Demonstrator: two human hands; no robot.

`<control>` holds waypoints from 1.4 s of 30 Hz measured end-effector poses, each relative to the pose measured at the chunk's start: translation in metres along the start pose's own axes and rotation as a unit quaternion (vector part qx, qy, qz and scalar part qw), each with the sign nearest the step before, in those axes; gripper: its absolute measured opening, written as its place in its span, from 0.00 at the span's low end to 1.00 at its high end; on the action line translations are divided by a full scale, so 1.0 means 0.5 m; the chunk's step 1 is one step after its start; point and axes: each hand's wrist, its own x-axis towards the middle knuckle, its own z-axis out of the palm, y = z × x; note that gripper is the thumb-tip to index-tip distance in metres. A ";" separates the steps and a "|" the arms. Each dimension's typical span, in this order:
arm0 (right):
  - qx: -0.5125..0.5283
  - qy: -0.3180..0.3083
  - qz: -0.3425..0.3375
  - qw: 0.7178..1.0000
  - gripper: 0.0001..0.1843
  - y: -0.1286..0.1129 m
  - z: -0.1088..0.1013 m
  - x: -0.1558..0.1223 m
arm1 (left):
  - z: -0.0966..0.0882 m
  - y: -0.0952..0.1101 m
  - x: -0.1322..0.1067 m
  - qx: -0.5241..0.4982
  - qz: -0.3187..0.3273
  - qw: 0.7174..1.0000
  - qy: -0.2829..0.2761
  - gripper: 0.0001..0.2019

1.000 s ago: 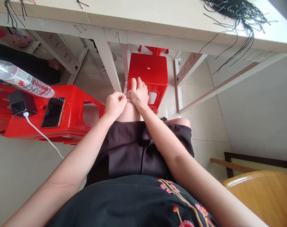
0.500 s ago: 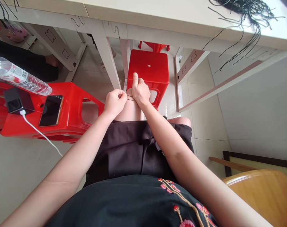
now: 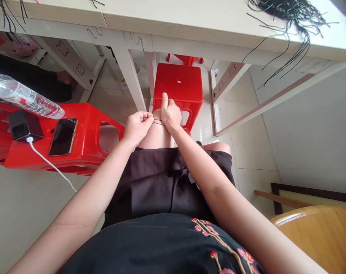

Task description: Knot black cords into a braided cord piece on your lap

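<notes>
A thin black cord [image 3: 158, 122] runs taut between my hands, just above my bare knee [image 3: 158, 137]. My left hand [image 3: 137, 127] pinches one end of it between thumb and fingertips. My right hand [image 3: 170, 117] holds the other end against the knee, with its thumb pointing upward. The part of the cord inside each hand is hidden by my fingers.
A red plastic stool [image 3: 84, 148] at left carries a phone [image 3: 63, 137], a black charger [image 3: 24, 125] with a white cable, and a water bottle [image 3: 21, 95]. Another red stool [image 3: 178, 83] stands ahead, under a cream table [image 3: 190, 26] bearing a bunch of black cords [image 3: 289, 15].
My left hand has shifted slightly left, away from my right hand, and the cord between them shows a little longer. My right thumb has dipped slightly.
</notes>
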 end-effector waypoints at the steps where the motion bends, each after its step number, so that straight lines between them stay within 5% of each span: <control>1: 0.000 0.001 -0.001 1.000 0.36 0.001 0.000 0.000 | 0.000 0.000 0.001 -0.022 -0.012 1.000 -0.002 0.08; 7: 0.002 0.008 -0.002 1.000 0.39 0.000 0.000 -0.005 | -0.018 0.019 0.002 -0.115 -0.116 0.985 -0.061 0.09; 18: -0.004 0.016 -0.010 1.000 0.37 0.001 0.003 -0.009 | -0.050 0.004 0.008 -0.189 -0.138 0.961 -0.148 0.07; 29: -0.009 0.006 -0.015 1.000 0.37 0.004 0.002 -0.012 | -0.051 0.012 0.005 -0.159 -0.151 0.966 -0.140 0.06; 42: -0.017 0.023 -0.019 0.999 0.37 0.005 0.004 -0.012 | -0.028 0.015 -0.004 -0.191 -0.148 0.968 -0.066 0.09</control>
